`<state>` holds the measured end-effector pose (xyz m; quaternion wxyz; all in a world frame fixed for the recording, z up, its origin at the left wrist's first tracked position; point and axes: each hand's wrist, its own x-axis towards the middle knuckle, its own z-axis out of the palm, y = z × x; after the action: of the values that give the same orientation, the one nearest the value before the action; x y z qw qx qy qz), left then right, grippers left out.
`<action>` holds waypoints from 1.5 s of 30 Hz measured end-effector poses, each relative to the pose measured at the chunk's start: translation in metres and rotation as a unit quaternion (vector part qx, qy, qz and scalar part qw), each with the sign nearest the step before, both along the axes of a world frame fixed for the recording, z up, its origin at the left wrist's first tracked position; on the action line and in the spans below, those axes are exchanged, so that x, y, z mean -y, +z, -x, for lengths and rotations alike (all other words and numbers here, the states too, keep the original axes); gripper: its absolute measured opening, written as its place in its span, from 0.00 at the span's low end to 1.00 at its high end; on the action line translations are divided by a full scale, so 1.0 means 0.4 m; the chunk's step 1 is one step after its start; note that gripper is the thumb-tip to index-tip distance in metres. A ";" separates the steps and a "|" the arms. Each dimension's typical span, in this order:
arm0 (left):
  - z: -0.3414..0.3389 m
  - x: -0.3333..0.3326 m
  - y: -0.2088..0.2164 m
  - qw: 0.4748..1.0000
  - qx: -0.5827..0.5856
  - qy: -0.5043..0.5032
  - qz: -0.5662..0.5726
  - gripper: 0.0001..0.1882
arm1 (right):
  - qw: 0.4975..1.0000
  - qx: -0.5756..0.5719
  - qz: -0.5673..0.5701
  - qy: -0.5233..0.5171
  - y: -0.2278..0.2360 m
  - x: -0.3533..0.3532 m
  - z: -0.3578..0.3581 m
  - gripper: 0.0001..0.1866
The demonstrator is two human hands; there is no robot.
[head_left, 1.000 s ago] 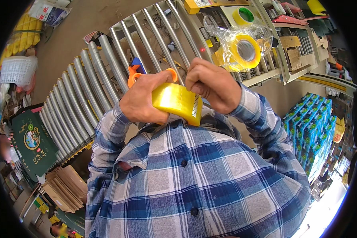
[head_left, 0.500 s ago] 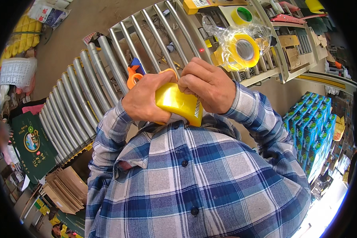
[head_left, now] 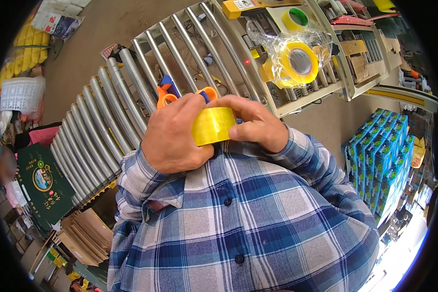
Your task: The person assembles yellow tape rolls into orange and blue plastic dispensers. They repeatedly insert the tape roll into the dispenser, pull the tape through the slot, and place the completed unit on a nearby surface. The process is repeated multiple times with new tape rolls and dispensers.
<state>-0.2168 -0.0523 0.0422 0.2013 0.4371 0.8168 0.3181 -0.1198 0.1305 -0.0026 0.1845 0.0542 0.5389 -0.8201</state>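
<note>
In front of my chest, a roll of yellow tape (head_left: 213,125) is held between both hands, its shiny outer band facing up. My left hand (head_left: 173,134) grips its left side. My right hand (head_left: 260,124) curls round the right side, thumb on the band and index finger over the far edge. Just beyond my hands, an orange and blue tool (head_left: 169,87), seemingly a tape dispenser, rests on the roller conveyor (head_left: 155,53), partly hidden by my left hand.
Right of the conveyor's far end lie yellow tape rolls in clear plastic (head_left: 301,63) and a green-cored tape roll (head_left: 295,18). Stacked blue boxes (head_left: 379,155) stand at the right. A dark green carton (head_left: 43,182) and flattened cardboard (head_left: 85,236) are at the left.
My right hand has gone from a pinch at the roll's far top edge to a grip round its right side. The roll has turned, and my left hand has shifted slightly nearer my body.
</note>
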 end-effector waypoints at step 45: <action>0.009 0.004 -0.052 0.992 0.114 0.002 0.061 0.23 | 0.995 0.086 0.037 0.017 -0.084 0.026 -0.002 0.35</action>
<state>-0.2203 -0.0540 0.0215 0.3187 0.3831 0.8073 0.3160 -0.1190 0.1203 -0.0363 0.2456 0.1089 0.4915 -0.8284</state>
